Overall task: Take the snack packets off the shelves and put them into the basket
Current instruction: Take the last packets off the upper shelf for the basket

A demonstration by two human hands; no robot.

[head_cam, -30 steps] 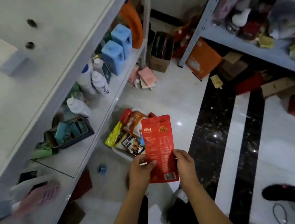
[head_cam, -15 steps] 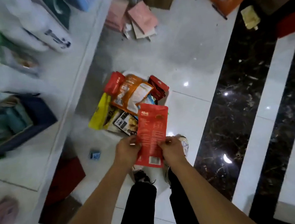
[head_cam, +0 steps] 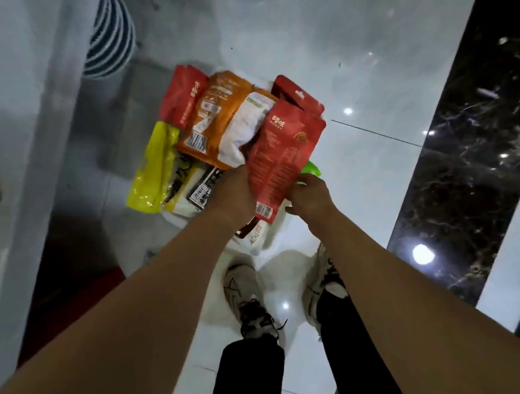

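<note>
Lowered since the earlier frame, both hands (head_cam: 271, 192) pinch the flat red foil snack packet (head_cam: 279, 157) above the white basket (head_cam: 259, 247), at its 3 o'clock side. Release it flat onto the pile.

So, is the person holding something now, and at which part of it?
Yes. Both hands hold a red snack packet at its lower end: the left hand at its left edge, the right hand at its right edge, near the barcode.
</note>
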